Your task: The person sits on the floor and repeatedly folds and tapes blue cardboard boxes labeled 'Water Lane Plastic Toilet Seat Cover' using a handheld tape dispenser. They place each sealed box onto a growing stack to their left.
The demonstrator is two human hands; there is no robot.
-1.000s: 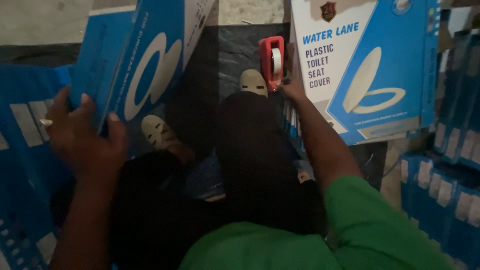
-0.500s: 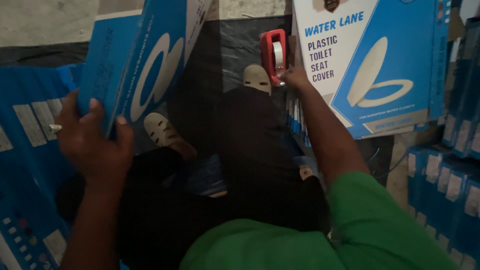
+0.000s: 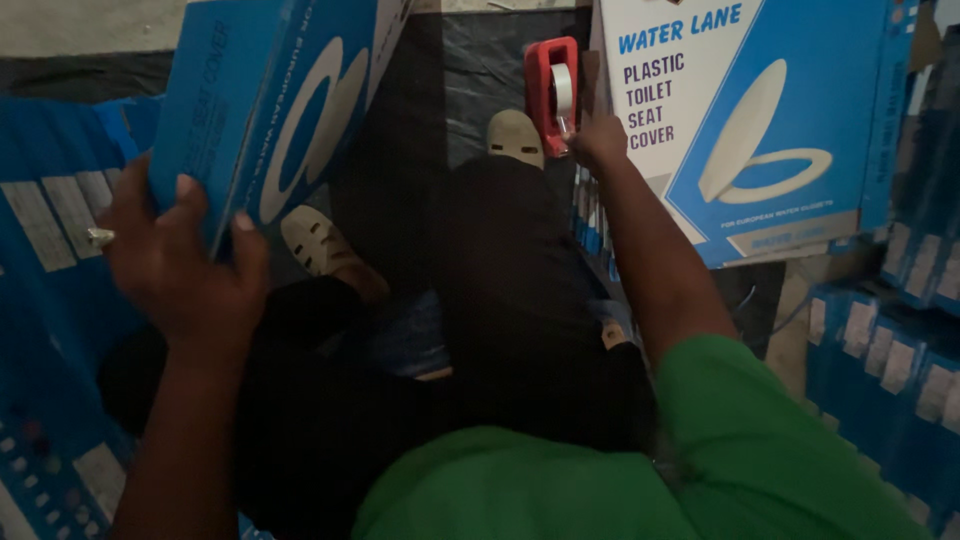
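Observation:
My left hand (image 3: 185, 265) grips the near edge of a blue carton (image 3: 270, 100) printed with a white seat shape and holds it tilted up at the upper left. My right hand (image 3: 597, 140) reaches forward past my knee, its fingers curled on the lower end of a red tape dispenser (image 3: 548, 85) that carries a roll of clear tape. The dispenser stands on a black sheet (image 3: 480, 60) beside a large blue and white carton (image 3: 770, 130). My legs in dark trousers and two beige shoes (image 3: 515, 135) lie between my hands.
Flattened blue cartons (image 3: 50, 250) cover the floor at the left. Stacks of blue cartons (image 3: 890, 350) stand along the right edge. More blue packs (image 3: 590, 220) lean beneath the large carton. A green sleeve fills the bottom.
My left hand has shifted a little right and up along the blue carton's edge. My right hand has stayed at the red tape dispenser, sliding slightly toward its lower end.

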